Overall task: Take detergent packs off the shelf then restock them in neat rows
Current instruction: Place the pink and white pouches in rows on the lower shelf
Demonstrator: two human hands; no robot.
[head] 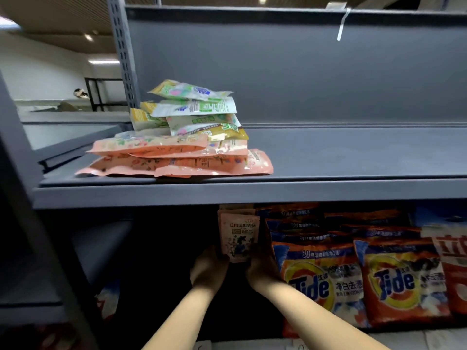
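On the dark lower shelf a pale pink detergent pouch (238, 237) stands upright, with more like it behind. My left hand (208, 270) grips its lower left side and my right hand (261, 270) grips its lower right side. On the grey upper shelf (252, 193) lies a loose pile of flat packs: several pink ones (177, 160) at the bottom and green and white ones (197, 112) on top.
Orange Tide bags (321, 281) stand in rows just right of my hands, with a red and white bag (452, 263) at the far right. The grey upright post (123, 54) stands behind the pile. The upper shelf stretches right of the pile.
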